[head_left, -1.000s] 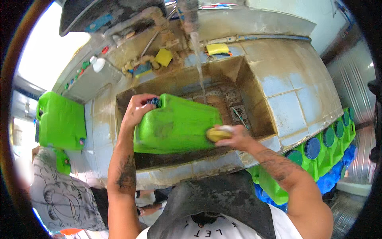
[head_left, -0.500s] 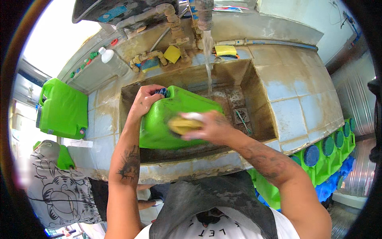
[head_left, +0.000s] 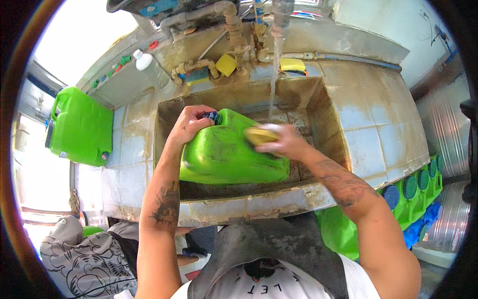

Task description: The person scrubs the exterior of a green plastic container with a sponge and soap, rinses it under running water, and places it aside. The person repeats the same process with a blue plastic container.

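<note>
A green plastic jerrycan (head_left: 224, 154) lies tilted in the tiled sink basin (head_left: 328, 134), with dark smudges on its upper face. My left hand (head_left: 191, 124) is closed around the dark blue cap (head_left: 212, 117) at its upper left corner. In my right hand (head_left: 286, 142) is a yellow sponge (head_left: 261, 135), pressed against the jerrycan's upper right side and slightly blurred. Behind the jerrycan, water (head_left: 274, 74) streams from the pipe into the basin.
Another green jerrycan (head_left: 82, 127) stands on the counter at left. Yellow sponges (head_left: 226, 65) and a clear bottle (head_left: 154, 72) sit along the back ledge. Several green jerrycans (head_left: 403, 204) line the floor at right. A person in a grey printed shirt (head_left: 89, 259) is at lower left.
My right hand has moved the sponge rightward across the jerrycan. My left hand keeps its hold on the cap. The person at lower left has shifted lower, and the whole view has moved slightly.
</note>
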Available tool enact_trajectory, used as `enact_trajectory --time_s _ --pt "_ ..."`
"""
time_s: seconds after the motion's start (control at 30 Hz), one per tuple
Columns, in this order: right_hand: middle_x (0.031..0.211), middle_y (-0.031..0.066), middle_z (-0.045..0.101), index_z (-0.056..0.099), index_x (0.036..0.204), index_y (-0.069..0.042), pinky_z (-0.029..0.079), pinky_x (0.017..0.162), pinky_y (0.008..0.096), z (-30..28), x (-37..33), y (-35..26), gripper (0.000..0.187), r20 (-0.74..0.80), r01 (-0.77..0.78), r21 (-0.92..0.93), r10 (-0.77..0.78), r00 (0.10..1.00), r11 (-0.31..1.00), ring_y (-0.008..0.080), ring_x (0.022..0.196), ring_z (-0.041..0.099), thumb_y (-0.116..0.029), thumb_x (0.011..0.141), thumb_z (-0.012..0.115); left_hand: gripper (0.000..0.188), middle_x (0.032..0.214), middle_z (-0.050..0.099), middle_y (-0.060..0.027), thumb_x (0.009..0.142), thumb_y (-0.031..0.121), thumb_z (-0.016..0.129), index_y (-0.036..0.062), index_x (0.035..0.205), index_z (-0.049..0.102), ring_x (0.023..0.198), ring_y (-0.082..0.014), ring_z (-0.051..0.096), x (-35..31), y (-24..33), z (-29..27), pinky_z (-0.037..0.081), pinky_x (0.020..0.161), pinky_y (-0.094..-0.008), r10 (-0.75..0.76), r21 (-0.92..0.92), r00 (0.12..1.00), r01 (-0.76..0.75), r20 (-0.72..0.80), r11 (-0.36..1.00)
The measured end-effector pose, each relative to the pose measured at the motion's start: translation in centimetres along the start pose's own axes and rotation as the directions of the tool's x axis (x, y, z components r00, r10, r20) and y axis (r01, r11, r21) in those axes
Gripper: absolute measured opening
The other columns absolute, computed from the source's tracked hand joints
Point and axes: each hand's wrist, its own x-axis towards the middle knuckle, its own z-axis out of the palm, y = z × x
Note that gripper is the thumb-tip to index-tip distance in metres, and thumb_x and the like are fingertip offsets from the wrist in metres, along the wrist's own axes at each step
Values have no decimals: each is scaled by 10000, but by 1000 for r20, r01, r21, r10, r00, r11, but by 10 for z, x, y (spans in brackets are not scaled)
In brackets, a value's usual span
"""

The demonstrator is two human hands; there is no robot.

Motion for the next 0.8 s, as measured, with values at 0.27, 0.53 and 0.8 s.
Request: enact_trajectory --time_s 0.27,0.53,0.8 --pt "1146 152 720 635 1303 -18 523 939 348 7 41 -19 721 -39 107 136 -102 994 985 188 1041 684 -430 750 844 337 893 707 -57 767 123 669 -47 1057 696 826 -126 625 7 -8 -8 502 764 -278 37 94 999 -40 35 995" --pt "1140 115 712 590 1365 -10 513 889 284 7 -39 84 715 -97 -150 343 194 976 927 149 1005 661 -269 761 872 324 893 699 -52 759 84 668 -47 1054 700 805 -118 621 15 -6 -7 507 748 -284 -39 -30 999 40 24 999" --pt "1151 113 715 590 1370 -29 526 866 299 30 -97 91 715 -78 -250 526 339 938 813 154 989 673 -287 765 872 336 874 700 -48 746 109 687 -44 1044 705 796 -114 630 20 -9 -8 511 737 -282 17 28 1000 -17 18 999"
